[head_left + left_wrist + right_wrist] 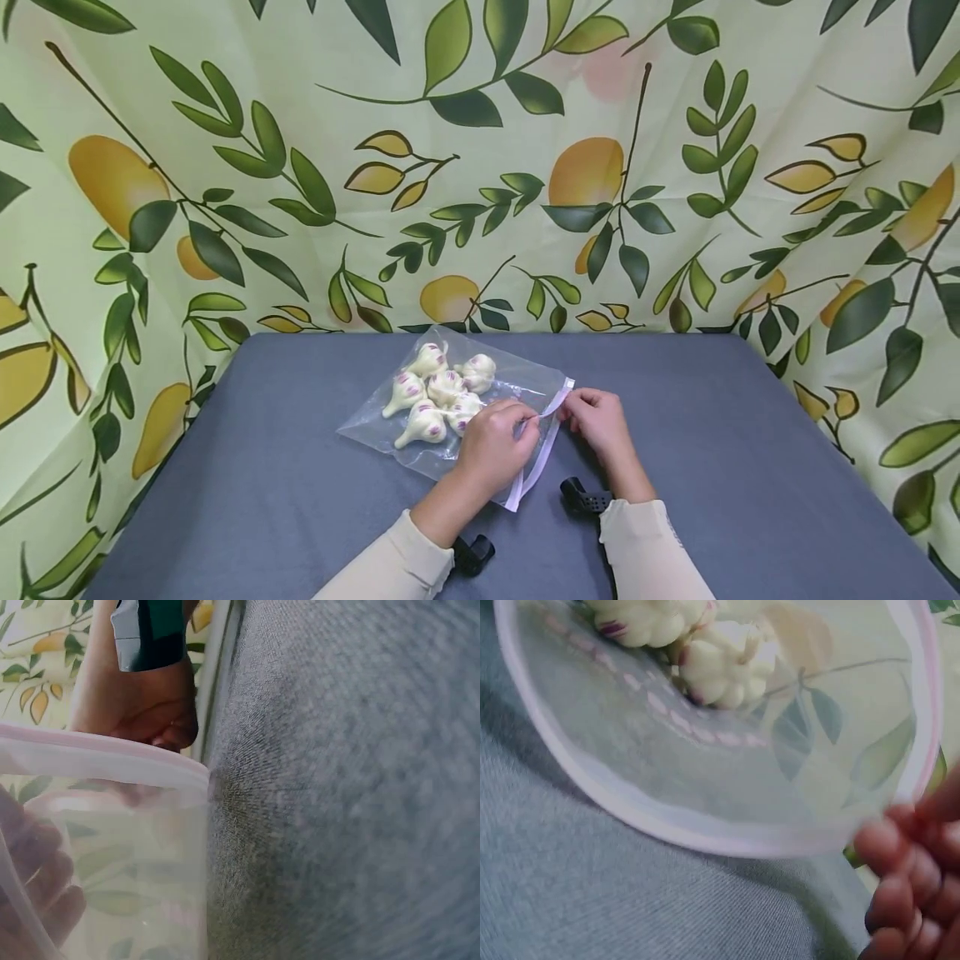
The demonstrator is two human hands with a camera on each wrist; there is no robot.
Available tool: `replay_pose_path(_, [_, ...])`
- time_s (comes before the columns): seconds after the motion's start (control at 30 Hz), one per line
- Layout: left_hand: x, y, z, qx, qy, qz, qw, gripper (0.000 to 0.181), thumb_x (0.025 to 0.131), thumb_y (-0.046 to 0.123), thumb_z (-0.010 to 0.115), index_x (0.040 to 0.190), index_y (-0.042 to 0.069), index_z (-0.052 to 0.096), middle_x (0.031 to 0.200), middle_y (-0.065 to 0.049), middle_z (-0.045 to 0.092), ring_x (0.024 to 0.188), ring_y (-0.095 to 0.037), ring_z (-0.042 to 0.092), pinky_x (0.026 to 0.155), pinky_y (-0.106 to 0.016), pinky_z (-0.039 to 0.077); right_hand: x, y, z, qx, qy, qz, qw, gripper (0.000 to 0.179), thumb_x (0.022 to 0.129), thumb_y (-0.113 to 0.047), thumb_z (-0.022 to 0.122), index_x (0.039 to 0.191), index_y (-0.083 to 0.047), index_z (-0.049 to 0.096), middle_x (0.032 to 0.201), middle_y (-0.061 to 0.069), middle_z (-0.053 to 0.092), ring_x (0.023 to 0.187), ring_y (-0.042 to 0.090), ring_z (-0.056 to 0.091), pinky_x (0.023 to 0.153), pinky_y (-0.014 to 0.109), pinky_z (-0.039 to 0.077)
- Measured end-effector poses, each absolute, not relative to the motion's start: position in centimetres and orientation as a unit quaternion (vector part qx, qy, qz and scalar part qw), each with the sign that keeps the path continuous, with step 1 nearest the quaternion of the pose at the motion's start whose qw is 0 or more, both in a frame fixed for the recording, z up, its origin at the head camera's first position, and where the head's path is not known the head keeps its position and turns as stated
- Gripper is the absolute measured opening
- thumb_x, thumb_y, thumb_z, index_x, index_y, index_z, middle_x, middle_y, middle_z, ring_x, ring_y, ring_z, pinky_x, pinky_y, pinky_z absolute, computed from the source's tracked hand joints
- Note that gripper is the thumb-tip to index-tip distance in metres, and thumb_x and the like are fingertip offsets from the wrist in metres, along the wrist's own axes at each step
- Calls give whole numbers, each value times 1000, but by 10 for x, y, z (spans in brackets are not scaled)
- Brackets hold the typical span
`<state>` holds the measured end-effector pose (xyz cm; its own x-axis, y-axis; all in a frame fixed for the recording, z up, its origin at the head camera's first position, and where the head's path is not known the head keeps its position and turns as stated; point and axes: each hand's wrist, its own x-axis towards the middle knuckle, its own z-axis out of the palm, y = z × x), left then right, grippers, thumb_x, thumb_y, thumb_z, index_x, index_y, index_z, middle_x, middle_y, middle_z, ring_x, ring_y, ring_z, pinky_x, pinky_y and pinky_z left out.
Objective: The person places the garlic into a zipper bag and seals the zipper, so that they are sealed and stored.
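A clear zip bag [517,385] with a pale pink-white strip along its mouth lies at an angle on the table. Several white garlic bulbs [446,387] with purple marks are inside it, bunched toward the far left end. My left hand [495,442] is over the bag and pinches its edge near the mouth; its curled fingers [49,889] show through the plastic in the left wrist view. At the far corner of the mouth, my right hand [602,423] pinches the strip between thumb and fingers. The mouth gapes in a wide curve in the right wrist view.
A grey cloth-covered table [285,483] lies under everything. Behind it and at both sides hangs a curtain [480,208] printed with leaves and fruit. Black wrist devices [585,497] sit by both cream sleeves [648,550].
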<state>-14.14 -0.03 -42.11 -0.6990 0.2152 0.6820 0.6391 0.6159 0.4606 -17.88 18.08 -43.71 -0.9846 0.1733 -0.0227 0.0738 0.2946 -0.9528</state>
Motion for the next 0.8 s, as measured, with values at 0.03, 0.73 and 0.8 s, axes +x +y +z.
replay_pose_path(0.03, [-141,0,-421,-252,-850,-358,293,6,81,13,72,84,13,76,81,4,72,77,-13,68,69,-27,54,-179,182,-437,-98,-796,595,50,21,88,-11,58,81,6,68,56,-1,59,46,9,47,43,23,38])
replay_pose_path(0.73, [-135,2,-420,-264,-905,-286,170,9,83,19,68,80,18,76,78,7,67,72,-12,66,62,-25,50,-182,181,-441,-126,-749,651,1,27,94,-14,62,106,10,64,63,2,61,52,11,59,49,24,53])
replay_pose_path(0.8, [-134,2,-420,-266,-907,-279,169,9,83,21,69,81,18,77,76,7,64,71,-14,63,60,-26,48,-182,180,-441,-129,-741,659,7,26,94,-12,61,108,10,63,62,2,61,52,12,60,50,25,55])
